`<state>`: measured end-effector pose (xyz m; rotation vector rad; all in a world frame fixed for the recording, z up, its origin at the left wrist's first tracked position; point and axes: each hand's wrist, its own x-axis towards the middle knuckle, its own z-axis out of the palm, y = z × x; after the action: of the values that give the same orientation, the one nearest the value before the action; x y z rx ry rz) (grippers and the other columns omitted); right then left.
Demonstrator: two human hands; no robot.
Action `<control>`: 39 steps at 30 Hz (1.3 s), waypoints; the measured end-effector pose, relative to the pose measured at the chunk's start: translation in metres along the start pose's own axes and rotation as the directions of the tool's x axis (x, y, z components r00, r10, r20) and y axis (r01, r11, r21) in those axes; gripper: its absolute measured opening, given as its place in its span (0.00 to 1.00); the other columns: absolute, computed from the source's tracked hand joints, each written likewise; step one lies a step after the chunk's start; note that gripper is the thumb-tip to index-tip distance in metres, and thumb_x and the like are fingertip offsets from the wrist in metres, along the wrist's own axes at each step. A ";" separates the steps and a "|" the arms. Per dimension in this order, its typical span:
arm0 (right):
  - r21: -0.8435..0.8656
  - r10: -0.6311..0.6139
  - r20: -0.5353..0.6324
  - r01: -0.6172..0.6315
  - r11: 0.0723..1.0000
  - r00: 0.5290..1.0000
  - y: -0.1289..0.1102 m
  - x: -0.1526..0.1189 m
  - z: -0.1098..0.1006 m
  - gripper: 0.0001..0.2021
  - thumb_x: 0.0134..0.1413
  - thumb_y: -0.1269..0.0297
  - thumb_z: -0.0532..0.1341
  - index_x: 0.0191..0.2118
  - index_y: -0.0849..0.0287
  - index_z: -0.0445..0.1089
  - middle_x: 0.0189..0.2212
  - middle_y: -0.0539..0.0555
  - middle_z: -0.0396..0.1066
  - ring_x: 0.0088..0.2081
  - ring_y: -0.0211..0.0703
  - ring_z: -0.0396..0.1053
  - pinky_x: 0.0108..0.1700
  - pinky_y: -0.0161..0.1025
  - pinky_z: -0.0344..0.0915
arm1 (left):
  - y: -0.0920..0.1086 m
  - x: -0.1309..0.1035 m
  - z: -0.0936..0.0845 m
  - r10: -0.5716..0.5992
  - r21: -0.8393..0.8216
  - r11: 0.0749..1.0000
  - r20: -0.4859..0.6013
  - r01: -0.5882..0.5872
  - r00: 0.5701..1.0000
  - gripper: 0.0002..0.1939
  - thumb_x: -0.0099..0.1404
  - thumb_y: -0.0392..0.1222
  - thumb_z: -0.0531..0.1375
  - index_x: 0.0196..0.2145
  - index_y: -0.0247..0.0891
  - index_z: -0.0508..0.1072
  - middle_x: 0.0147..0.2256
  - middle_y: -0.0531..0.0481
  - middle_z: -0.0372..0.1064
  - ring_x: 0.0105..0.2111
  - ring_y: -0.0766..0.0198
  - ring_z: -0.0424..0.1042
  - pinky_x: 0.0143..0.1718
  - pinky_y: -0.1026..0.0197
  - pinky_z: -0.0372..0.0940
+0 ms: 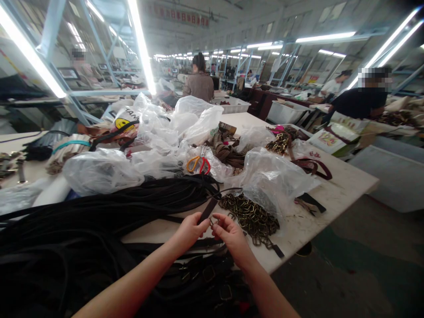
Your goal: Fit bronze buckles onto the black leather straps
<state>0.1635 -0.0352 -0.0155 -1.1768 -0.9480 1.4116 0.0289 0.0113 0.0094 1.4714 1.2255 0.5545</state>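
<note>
My left hand [192, 229] is closed on a dark strap [208, 210], whose flat end stands up above the fingers. Right beside it, my right hand [228, 233] pinches a small metal buckle [213, 221] between thumb and fingers. Strap and buckle are close together; whether the strap passes through the buckle I cannot make out. A heap of brass-coloured metal buckles [250, 216] lies just beyond my right hand. Long black straps [132, 201] spread in a thick bundle on the left, and more with buckles fitted [209, 274] lie below my hands.
Scissors with orange and red handles [198, 164] lie on clear plastic bags [159, 128] mid-table. Brown straps [227, 152] and a metal clip [306, 205] are further right. The table edge [327, 218] runs along the right; white bins [391, 172] stand past it. Several people work behind.
</note>
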 end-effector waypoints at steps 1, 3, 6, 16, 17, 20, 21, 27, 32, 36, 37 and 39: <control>0.007 0.004 0.000 -0.004 1.000 1.000 -0.001 -0.001 0.000 0.19 0.44 0.57 0.61 0.44 0.58 0.64 0.26 0.47 0.61 0.28 0.35 0.63 0.31 0.34 0.61 | -0.001 0.000 0.000 0.004 0.014 1.000 0.004 -0.004 1.000 0.11 0.52 0.45 0.52 0.26 0.34 0.65 0.17 0.58 0.56 0.16 0.72 0.56 0.17 0.69 0.51; 0.016 0.008 0.001 -0.008 1.000 1.000 -0.002 -0.002 0.001 0.19 0.44 0.58 0.60 0.45 0.58 0.64 0.26 0.47 0.61 0.28 0.35 0.63 0.32 0.34 0.61 | -0.004 0.001 -0.001 0.028 0.060 0.998 -0.002 -0.028 1.000 0.11 0.53 0.46 0.52 0.26 0.34 0.65 0.18 0.57 0.57 0.17 0.71 0.56 0.18 0.69 0.51; -0.003 0.018 0.016 -0.018 1.000 1.000 -0.001 -0.002 0.001 0.20 0.45 0.59 0.60 0.45 0.57 0.65 0.26 0.47 0.60 0.27 0.34 0.62 0.32 0.34 0.61 | -0.007 0.001 -0.002 0.091 0.160 0.983 -0.018 -0.087 0.996 0.11 0.53 0.45 0.52 0.26 0.33 0.67 0.19 0.56 0.59 0.20 0.70 0.57 0.20 0.68 0.52; -0.511 -0.167 0.111 0.201 0.836 0.980 -0.006 -0.005 -0.004 0.23 0.48 0.67 0.54 0.52 0.59 0.58 0.28 0.50 0.64 0.29 0.37 0.61 0.33 0.35 0.61 | -0.004 -0.001 -0.003 0.094 0.245 0.966 -0.036 -0.082 0.995 0.11 0.54 0.44 0.51 0.25 0.32 0.68 0.21 0.54 0.62 0.22 0.68 0.59 0.22 0.68 0.52; -0.555 -0.180 0.132 0.223 0.802 0.975 -0.008 -0.005 -0.004 0.23 0.48 0.68 0.53 0.53 0.59 0.58 0.28 0.50 0.65 0.29 0.37 0.62 0.34 0.35 0.61 | -0.003 -0.002 -0.003 0.086 0.240 0.968 -0.032 -0.076 0.996 0.11 0.54 0.44 0.51 0.25 0.33 0.67 0.20 0.54 0.61 0.21 0.69 0.58 0.22 0.68 0.52; -0.610 -0.189 0.166 0.251 0.751 0.968 -0.011 -0.006 -0.003 0.23 0.49 0.69 0.52 0.53 0.59 0.56 0.28 0.50 0.66 0.29 0.37 0.63 0.34 0.35 0.61 | -0.001 -0.003 -0.005 0.081 0.205 0.976 -0.011 -0.077 0.997 0.12 0.54 0.44 0.51 0.25 0.33 0.67 0.20 0.55 0.60 0.20 0.70 0.57 0.21 0.68 0.51; -0.616 -0.186 0.172 0.253 0.746 0.967 -0.011 -0.006 -0.003 0.23 0.49 0.70 0.52 0.53 0.59 0.57 0.28 0.50 0.66 0.29 0.37 0.63 0.34 0.34 0.61 | -0.002 -0.003 -0.005 0.081 0.195 0.978 -0.006 -0.078 0.997 0.12 0.54 0.44 0.51 0.25 0.33 0.68 0.20 0.55 0.60 0.20 0.70 0.57 0.21 0.68 0.51; -0.629 -0.206 0.181 0.274 0.728 0.962 -0.006 -0.005 -0.003 0.22 0.48 0.71 0.51 0.52 0.60 0.57 0.26 0.49 0.66 0.26 0.36 0.64 0.30 0.34 0.62 | -0.003 -0.004 -0.002 0.085 0.170 0.982 0.000 -0.084 0.996 0.12 0.54 0.45 0.51 0.25 0.32 0.67 0.20 0.56 0.58 0.21 0.70 0.55 0.22 0.68 0.51; -0.663 -0.256 0.160 0.296 0.688 0.953 -0.007 -0.006 -0.005 0.16 0.50 0.72 0.49 0.45 0.59 0.64 0.28 0.52 0.69 0.29 0.39 0.66 0.34 0.36 0.63 | -0.003 -0.005 -0.001 0.060 0.174 0.983 -0.016 -0.056 0.998 0.12 0.53 0.45 0.52 0.25 0.32 0.66 0.20 0.55 0.59 0.21 0.70 0.56 0.21 0.68 0.51; -0.607 -0.244 0.124 0.268 0.748 0.962 -0.007 -0.007 -0.005 0.16 0.51 0.71 0.49 0.45 0.59 0.64 0.32 0.54 0.70 0.31 0.39 0.67 0.35 0.37 0.63 | -0.002 -0.005 -0.002 0.059 0.141 0.988 -0.009 -0.057 0.998 0.12 0.53 0.46 0.52 0.25 0.33 0.66 0.20 0.56 0.59 0.20 0.71 0.56 0.20 0.69 0.51; -0.569 -0.219 0.111 0.243 0.786 0.969 -0.007 -0.007 -0.005 0.16 0.51 0.69 0.49 0.46 0.59 0.64 0.32 0.54 0.70 0.30 0.39 0.68 0.35 0.37 0.64 | -0.001 -0.005 -0.002 0.051 0.117 0.992 0.000 -0.051 0.999 0.12 0.54 0.46 0.52 0.25 0.33 0.66 0.20 0.56 0.59 0.20 0.71 0.57 0.19 0.69 0.51; -0.465 -0.153 0.087 0.176 0.867 0.984 -0.009 -0.006 -0.005 0.15 0.53 0.64 0.50 0.45 0.60 0.64 0.30 0.53 0.70 0.28 0.39 0.68 0.32 0.37 0.64 | 0.000 -0.005 -0.003 0.039 0.064 0.997 0.019 -0.040 0.999 0.13 0.54 0.48 0.52 0.26 0.34 0.65 0.19 0.56 0.59 0.19 0.71 0.57 0.18 0.69 0.52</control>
<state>0.1701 -0.0400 -0.0072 -1.3795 -1.4484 1.1019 0.0246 0.0078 0.0114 1.5541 1.2123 0.5317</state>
